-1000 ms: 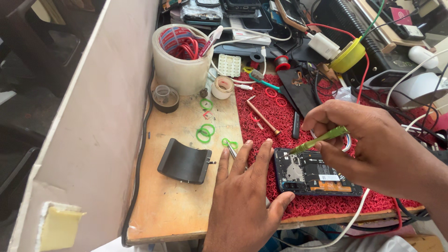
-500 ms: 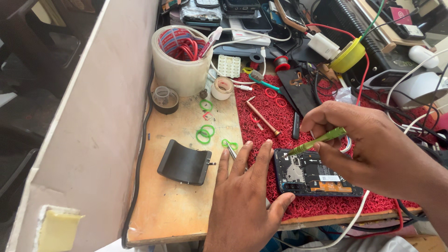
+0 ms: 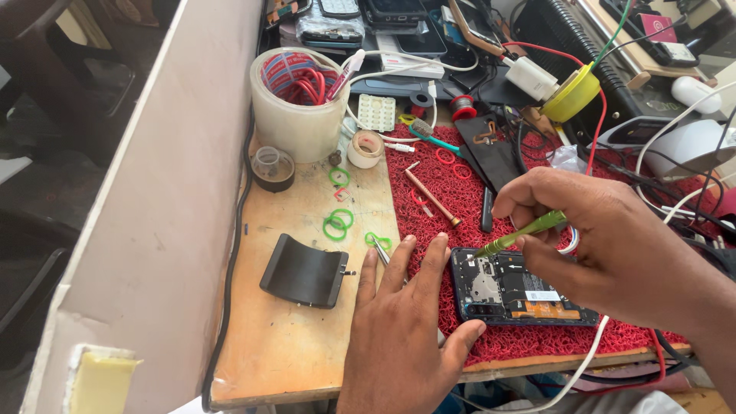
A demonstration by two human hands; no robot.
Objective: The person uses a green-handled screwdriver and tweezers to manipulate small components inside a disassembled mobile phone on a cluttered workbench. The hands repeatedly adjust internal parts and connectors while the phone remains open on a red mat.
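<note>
Holding a slim green screwdriver (image 3: 521,234) in a pinch between thumb and fingertips, the right hand (image 3: 613,245) hovers over an opened phone (image 3: 515,287) whose back is off, so that its circuit board and orange-tinted parts lie bare. The tool slants down to the left, and its tip meets the upper left part of the phone's inside. The phone lies flat on a red looped mat (image 3: 452,184) near the front edge of the wooden surface (image 3: 291,353).

The left hand (image 3: 402,330) rests palm down just left of the phone, fingers spread and straight; the thumb touches the phone's lower left corner while the other fingertips lie partly on the mat and partly on the wood. It grips nothing.

Left of that hand sits a curved black plastic cover (image 3: 304,271), arched upward on the bare wood. Several green rubber rings (image 3: 336,225) are scattered between it and a large roll of clear tape (image 3: 295,103), which holds red wires in its hollow. A small tape roll (image 3: 365,147) and a small clear jar (image 3: 271,165) stand near the big roll. On the mat lie a copper-coloured rod (image 3: 433,198), red rings (image 3: 445,156) and a black strip-like tool (image 3: 491,153). A yellow disc (image 3: 571,92) with red and green wires, a white charger plug (image 3: 530,77) and a tangle of cables crowd the far right. A white cable (image 3: 571,372) runs off the front edge beneath the phone.
</note>
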